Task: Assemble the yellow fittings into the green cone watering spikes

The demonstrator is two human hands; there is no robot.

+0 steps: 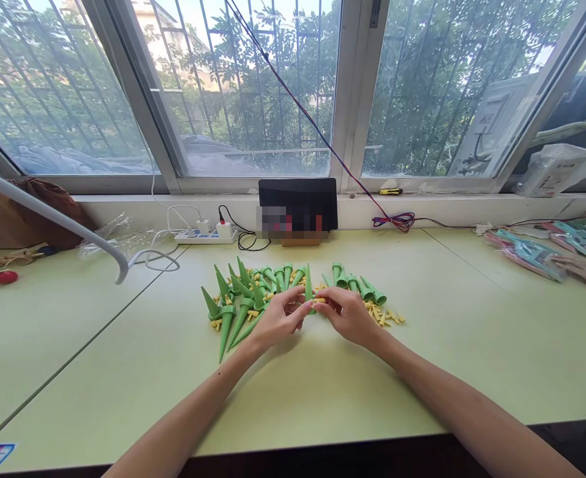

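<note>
Both my hands meet at the middle of the pale green table (323, 392), just in front of a pile of green plastic cone spikes (246, 295) mixed with small yellow plastic pieces (383, 315). My left hand (279, 320) has its fingers curled and pinched round one green spike (309, 292), which stands upright between the hands. My right hand (349, 315) is also closed, fingertips pinching a small yellow piece (319, 301) against the spike. More spikes lie to the left, some standing on their wide ends.
A black screen (297, 204) leans against the window sill, with a white power strip (206, 234) and cables beside it. A white lamp arm (48, 216) crosses at left. At far right another person's hand (585, 269) rests near teal and pink packages (532, 255).
</note>
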